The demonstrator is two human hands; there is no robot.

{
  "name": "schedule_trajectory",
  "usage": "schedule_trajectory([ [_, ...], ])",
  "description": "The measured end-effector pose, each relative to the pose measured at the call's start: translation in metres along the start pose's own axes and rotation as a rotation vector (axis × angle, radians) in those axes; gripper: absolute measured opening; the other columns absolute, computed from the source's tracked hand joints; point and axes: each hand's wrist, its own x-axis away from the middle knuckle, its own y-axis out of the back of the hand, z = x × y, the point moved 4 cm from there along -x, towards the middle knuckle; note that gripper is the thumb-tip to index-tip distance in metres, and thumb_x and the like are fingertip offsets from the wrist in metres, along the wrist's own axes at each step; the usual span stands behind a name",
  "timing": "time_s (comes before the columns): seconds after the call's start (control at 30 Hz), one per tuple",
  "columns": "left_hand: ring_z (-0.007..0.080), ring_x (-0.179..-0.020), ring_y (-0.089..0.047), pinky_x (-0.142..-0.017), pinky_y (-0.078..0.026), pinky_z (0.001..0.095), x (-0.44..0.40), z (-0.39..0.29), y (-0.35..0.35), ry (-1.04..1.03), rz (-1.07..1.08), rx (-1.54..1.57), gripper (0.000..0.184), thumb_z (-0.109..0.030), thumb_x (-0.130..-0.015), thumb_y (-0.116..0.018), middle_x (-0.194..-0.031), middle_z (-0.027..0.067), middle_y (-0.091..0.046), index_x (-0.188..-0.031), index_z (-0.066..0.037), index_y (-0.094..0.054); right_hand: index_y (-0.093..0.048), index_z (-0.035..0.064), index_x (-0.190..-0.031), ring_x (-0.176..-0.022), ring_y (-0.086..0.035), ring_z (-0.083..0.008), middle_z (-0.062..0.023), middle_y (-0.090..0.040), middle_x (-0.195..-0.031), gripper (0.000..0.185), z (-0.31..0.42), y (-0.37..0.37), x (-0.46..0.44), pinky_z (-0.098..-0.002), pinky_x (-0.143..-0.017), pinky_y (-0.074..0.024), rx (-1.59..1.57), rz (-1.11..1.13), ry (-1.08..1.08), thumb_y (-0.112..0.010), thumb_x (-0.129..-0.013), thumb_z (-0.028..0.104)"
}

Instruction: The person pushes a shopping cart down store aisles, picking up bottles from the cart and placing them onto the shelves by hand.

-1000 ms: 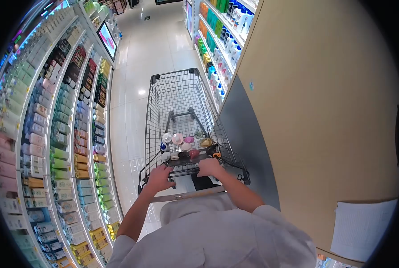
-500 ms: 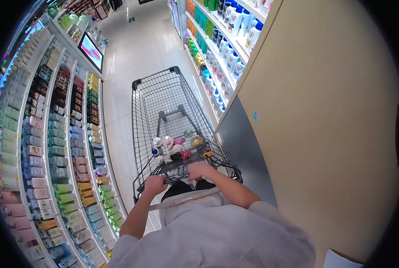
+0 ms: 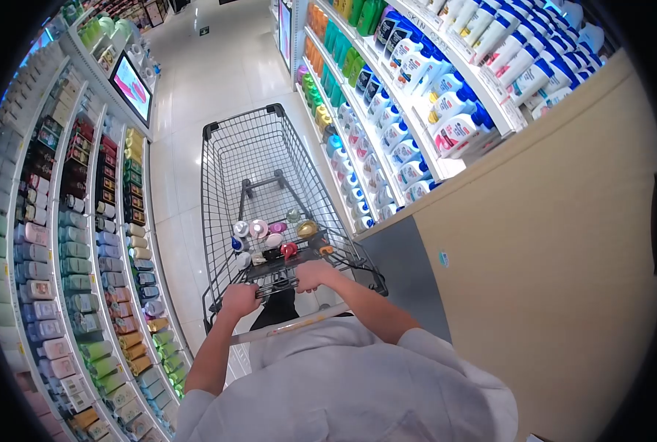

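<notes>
Nearest, one grey top (image 3: 347,383) is just behind the cart, and one dark trouser leg (image 3: 275,308) shows below the cart's near end. Both hands are on the cart's single handle (image 3: 277,286): the left hand (image 3: 241,300) toward the cart's left side, the right hand (image 3: 316,274) toward its right, a short bare stretch of bar between. The fingers of each are curled closed around the bar, so the handle lies inside both grips.

Beside the cart on its right stand one wood-coloured panel (image 3: 534,258), bearing one small round sticker (image 3: 444,258), and one dark grey panel (image 3: 409,272).

Just beyond the handle, about a dozen items lie in the cart's near end, not touched by either hand; overlap prevents an exact count. Among them are one red item (image 3: 289,250), one pink round item (image 3: 258,228), one gold item (image 3: 307,229) and one dark item with orange (image 3: 325,250).

The one cart (image 3: 241,118) extends ahead over the tiled floor (image 3: 177,158). To its left runs one set of shelves (image 3: 91,254); to its right, another, with white, blue-capped bottles (image 3: 461,129), too many to count. Past the cart's far end are two lit screens, a left screen (image 3: 131,86) and a right screen (image 3: 284,33).
</notes>
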Motion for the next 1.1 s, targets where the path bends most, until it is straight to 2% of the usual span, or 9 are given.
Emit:
schedule_trajectory([
  [0.33,0.0343,-0.074,-0.071,-0.068,-0.056,0.0489,-0.135,0.067,0.094,-0.011,-0.097,0.012,0.02,-0.03,-0.081,-0.065,-0.076,0.0138,-0.072,-0.084,-0.013,-0.074,-0.077,0.0118,-0.075,-0.066,-0.073,-0.0136,0.0016,-0.075,-0.073,0.023,-0.008,0.16,-0.052,-0.0339,-0.068,-0.0583,0.034,-0.139,-0.046,-0.064,-0.079,0.03],
  [0.47,0.0342,-0.078,-0.071,-0.073,-0.057,0.0476,-0.177,0.094,0.121,0.037,-0.08,-0.006,0.021,-0.033,-0.08,-0.067,-0.078,0.0146,-0.072,-0.084,-0.014,-0.075,-0.076,0.013,-0.072,-0.065,-0.072,-0.0131,0.0006,-0.073,-0.067,0.022,-0.013,0.198,-0.087,-0.0342,-0.069,-0.0583,0.027,-0.166,-0.094,-0.064,-0.078,0.03],
  [0.5,0.0342,-0.079,-0.071,-0.073,-0.057,0.0475,-0.186,0.101,0.128,0.043,-0.07,-0.007,0.021,-0.033,-0.08,-0.068,-0.079,0.0146,-0.073,-0.083,-0.014,-0.075,-0.078,0.0106,-0.079,-0.074,-0.074,-0.0188,-0.0053,-0.076,-0.077,0.026,-0.012,0.209,-0.093,-0.0375,-0.073,-0.0591,0.014,-0.16,-0.098,-0.065,-0.078,0.032],
  [0.6,0.0337,-0.08,-0.071,-0.073,-0.057,0.0472,-0.215,0.122,0.146,0.021,-0.072,-0.005,0.021,-0.033,-0.079,-0.068,-0.08,0.0139,-0.073,-0.083,-0.014,-0.075,-0.078,0.0073,-0.088,-0.085,-0.075,-0.0271,-0.0123,-0.077,-0.09,0.032,-0.009,0.239,-0.102,-0.0428,-0.076,-0.0593,0.173,-0.417,-0.063,-0.067,-0.079,0.036],
  [0.63,0.0334,-0.081,-0.071,-0.073,-0.057,0.0468,-0.226,0.128,0.152,0.02,-0.06,-0.017,0.021,-0.033,-0.079,-0.068,-0.081,0.0132,-0.073,-0.084,-0.014,-0.075,-0.078,0.0062,-0.094,-0.092,-0.074,-0.0337,-0.017,-0.076,-0.098,0.037,-0.006,0.253,-0.102,-0.0467,-0.078,-0.059,0.154,-0.399,-0.06,-0.07,-0.079,0.039],
  [0.87,0.0339,-0.079,-0.072,-0.072,-0.058,0.0462,-0.285,0.161,0.198,0.034,-0.058,-0.038,0.022,-0.032,-0.076,-0.068,-0.079,0.0133,-0.073,-0.084,-0.015,-0.077,-0.073,0.0065,-0.086,-0.087,-0.073,-0.031,-0.0141,-0.074,-0.088,0.029,-0.011,0.314,-0.143,-0.046,-0.077,-0.0569,0.125,-0.566,0.018,-0.073,-0.076,0.034],
  [0.97,0.0337,-0.078,-0.072,-0.071,-0.058,0.0458,-0.309,0.17,0.227,0.057,-0.044,-0.026,0.022,-0.034,-0.075,-0.069,-0.078,0.0132,-0.073,-0.083,-0.015,-0.077,-0.069,0.0085,-0.088,-0.078,-0.072,-0.0304,-0.0127,-0.07,-0.078,0.026,-0.019,0.336,-0.165,-0.0459,-0.069,-0.0541,0.193,-0.782,0.181,-0.07,-0.079,0.032],
  [1.07,0.0337,-0.075,-0.072,-0.069,-0.057,0.0461,-0.333,0.18,0.255,0.044,-0.04,-0.034,0.022,-0.034,-0.074,-0.07,-0.075,0.0131,-0.072,-0.078,-0.013,-0.076,-0.067,0.0075,-0.098,-0.087,-0.069,-0.0277,-0.0102,-0.069,-0.088,0.03,-0.018,0.37,-0.173,-0.0429,-0.071,-0.0532,0.214,-0.942,0.245,-0.071,-0.076,0.028],
  [1.1,0.0333,-0.077,-0.071,-0.07,-0.057,0.0461,-0.341,0.187,0.261,0.017,-0.073,-0.016,0.021,-0.033,-0.074,-0.071,-0.078,0.0129,-0.072,-0.08,-0.013,-0.075,-0.065,0.0059,-0.11,-0.1,-0.066,-0.0277,-0.0104,-0.066,-0.103,0.04,-0.015,0.384,-0.175,-0.0437,-0.079,-0.0541,0.219,-0.829,0.186,-0.072,-0.076,0.026],
])
